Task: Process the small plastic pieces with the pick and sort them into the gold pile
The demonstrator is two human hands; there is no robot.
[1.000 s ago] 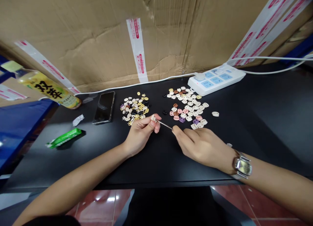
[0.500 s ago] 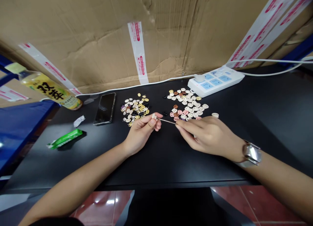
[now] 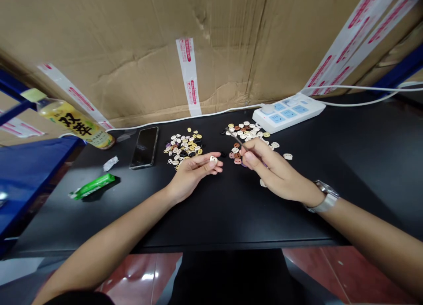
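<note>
My left hand (image 3: 191,175) pinches a small white piece (image 3: 213,159) with dark holes between thumb and fingers, over the black table. My right hand (image 3: 276,170) is closed on a thin metal tool (image 3: 236,139), whose tip points up and left over the right pile. That pile (image 3: 253,131) has several small oval pieces in white, brown, pink and yellow, partly hidden by my right hand. Another pile (image 3: 185,146) of white, yellow, purple and black pieces lies behind my left hand. One white piece (image 3: 287,156) lies apart at the right.
A phone (image 3: 144,147), a green packet (image 3: 94,186), a crumpled wrapper (image 3: 110,163) and a tilted drink bottle (image 3: 74,122) are at the left. A white power strip (image 3: 288,113) with cables lies at the back right, before a cardboard wall (image 3: 132,45).
My right hand has drawn the tool away from the white piece and tilted it up towards the right pile. My left hand still holds the piece, now turned face up. The view has shifted slightly.
</note>
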